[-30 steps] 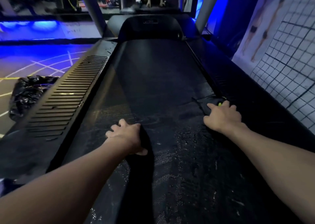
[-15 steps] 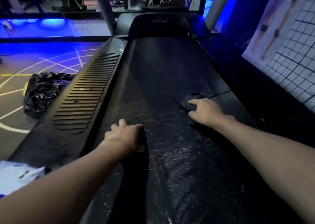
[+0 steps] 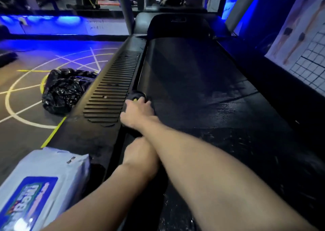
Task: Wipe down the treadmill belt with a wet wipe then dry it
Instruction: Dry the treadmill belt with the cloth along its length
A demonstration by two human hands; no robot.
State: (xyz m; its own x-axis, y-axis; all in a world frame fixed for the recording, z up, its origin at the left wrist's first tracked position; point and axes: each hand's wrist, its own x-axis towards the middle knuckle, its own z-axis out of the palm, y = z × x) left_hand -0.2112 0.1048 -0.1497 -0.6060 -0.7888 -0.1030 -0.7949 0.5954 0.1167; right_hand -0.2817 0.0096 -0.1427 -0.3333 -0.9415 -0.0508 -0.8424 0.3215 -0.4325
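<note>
Head view, two hands on one treadmill belt (image 3: 193, 90), right hand (image 3: 139, 113) gripping one dark cloth (image 3: 136, 95), left hand (image 3: 140, 153) grip unclear.

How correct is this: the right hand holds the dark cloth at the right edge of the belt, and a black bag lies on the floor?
One point is wrong: the head view shows the right hand holding the dark cloth at the left edge of the belt. The black bag does lie on the floor.

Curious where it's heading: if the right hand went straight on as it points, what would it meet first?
Probably the treadmill's black ribbed side rail, just past the dark cloth under the right hand; depth unclear.
</note>
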